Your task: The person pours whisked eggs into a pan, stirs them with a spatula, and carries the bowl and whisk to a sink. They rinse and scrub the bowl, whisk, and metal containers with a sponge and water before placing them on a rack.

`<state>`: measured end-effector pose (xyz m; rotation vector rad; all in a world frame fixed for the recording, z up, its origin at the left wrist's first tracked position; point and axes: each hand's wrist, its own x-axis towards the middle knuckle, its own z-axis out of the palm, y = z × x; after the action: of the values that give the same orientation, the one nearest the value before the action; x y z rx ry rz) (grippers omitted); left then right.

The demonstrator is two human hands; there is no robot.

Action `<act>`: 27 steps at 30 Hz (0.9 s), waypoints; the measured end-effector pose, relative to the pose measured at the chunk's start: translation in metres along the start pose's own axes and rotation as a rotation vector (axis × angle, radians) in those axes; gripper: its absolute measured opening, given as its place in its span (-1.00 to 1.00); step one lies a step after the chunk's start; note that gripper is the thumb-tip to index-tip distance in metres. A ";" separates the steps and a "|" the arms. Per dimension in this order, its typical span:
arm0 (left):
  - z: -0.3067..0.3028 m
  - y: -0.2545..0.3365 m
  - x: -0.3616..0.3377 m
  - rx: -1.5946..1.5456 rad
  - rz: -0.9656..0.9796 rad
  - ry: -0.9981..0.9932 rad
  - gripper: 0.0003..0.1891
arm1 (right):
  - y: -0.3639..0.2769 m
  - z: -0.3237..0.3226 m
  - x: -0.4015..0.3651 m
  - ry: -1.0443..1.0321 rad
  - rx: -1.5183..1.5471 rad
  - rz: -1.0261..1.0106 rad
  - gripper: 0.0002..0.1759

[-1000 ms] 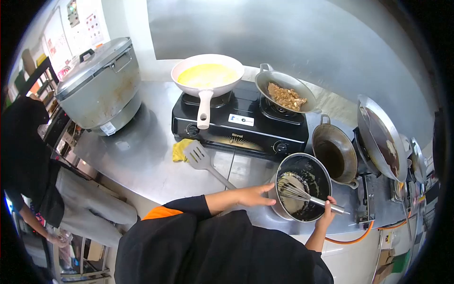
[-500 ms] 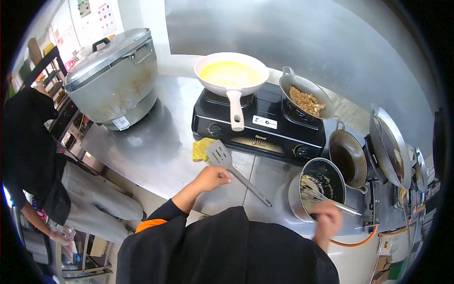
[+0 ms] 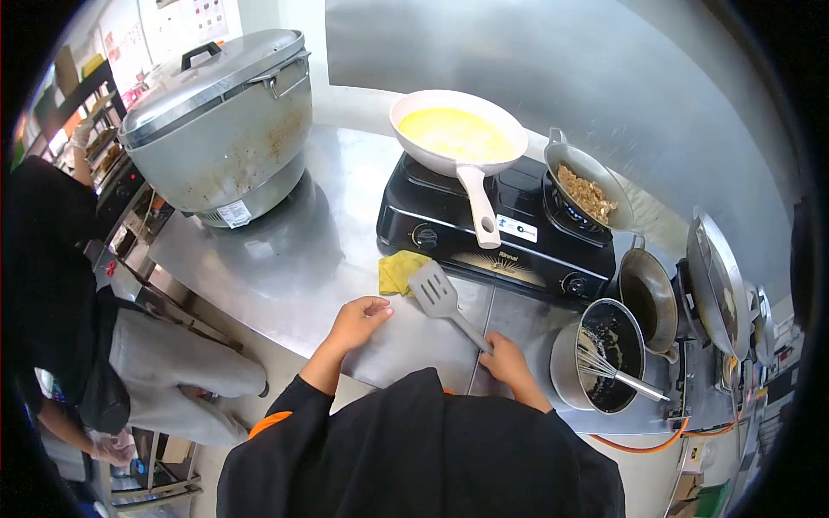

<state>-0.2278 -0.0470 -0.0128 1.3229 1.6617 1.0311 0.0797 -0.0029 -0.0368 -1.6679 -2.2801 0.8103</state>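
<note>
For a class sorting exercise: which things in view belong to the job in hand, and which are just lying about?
Probably in use:
slotted spatula, handle in the right hand
white frying pan with yellow contents
metal pan of brown food
black two-burner gas stove

Apparently lying about:
yellow cloth beside the spatula
whisk resting in the metal pot
lidded rice cooker

Gry spatula [image 3: 434,292]; ylw cloth [image 3: 399,273]; off-wht pan [image 3: 429,161], ylw contents [image 3: 456,134]; blk stove [image 3: 522,194].

The right hand [image 3: 508,361] hides the handle end of the spatula [image 3: 434,290]; the cooker label [image 3: 233,214] is too small to read; a poster [image 3: 205,19] seems cut off above.
</note>
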 end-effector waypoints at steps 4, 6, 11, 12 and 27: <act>0.000 -0.021 0.022 -0.039 0.058 0.171 -0.68 | -0.021 -0.038 -0.028 -0.271 0.429 0.172 -0.67; 0.004 -0.025 0.027 -0.030 0.051 0.220 -0.70 | -0.036 -0.065 -0.043 -0.304 0.578 0.180 -0.66; 0.018 -0.016 0.028 0.299 0.269 0.311 -0.75 | -0.054 -0.137 -0.068 -0.059 0.863 -0.001 -0.69; 0.025 -0.017 0.028 0.277 0.320 0.299 -0.74 | -0.065 -0.154 -0.067 0.023 0.905 -0.023 -0.70; 0.066 -0.013 -0.010 0.478 0.356 0.093 -0.52 | -0.132 -0.249 0.195 0.493 -0.318 -0.019 -0.64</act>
<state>-0.1705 -0.0495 -0.0499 1.9631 1.8573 0.9322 0.0213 0.2268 0.2112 -1.7228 -2.1334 0.0102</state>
